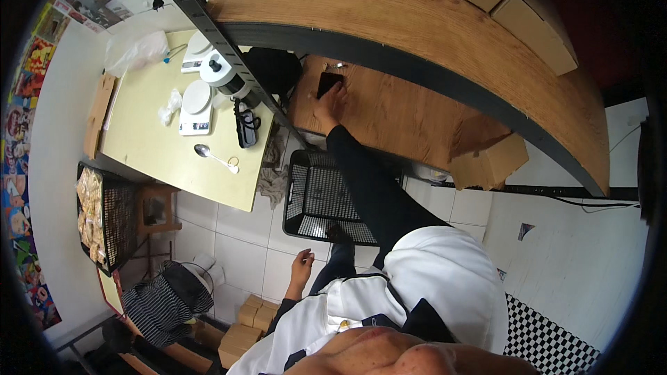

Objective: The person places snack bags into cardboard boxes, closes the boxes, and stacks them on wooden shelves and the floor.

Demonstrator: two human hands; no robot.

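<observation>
My right hand point(328, 103) reaches onto the lower wooden shelf point(396, 111), its thumb and fingers at the lower edge of a dark, flat rectangular thing that looks like a phone point(330, 83). Just beyond it lie small shiny metal pieces point(336, 66), too small to make out. Low by my side hangs my left hand point(301, 268), fingers loosely bent and apart, holding nothing. Under my right forearm, a black plastic basket point(295, 198) stands on the floor.
Left, a pale yellow table point(149, 156) bears white scales point(196, 107), a sealing machine point(221, 73), a spoon point(203, 151) and a dark case point(246, 125). Overhead is an upper shelf point(417, 14) with a black edge; an upright post point(229, 48) stands beside it. A filled basket point(119, 226) stands far left.
</observation>
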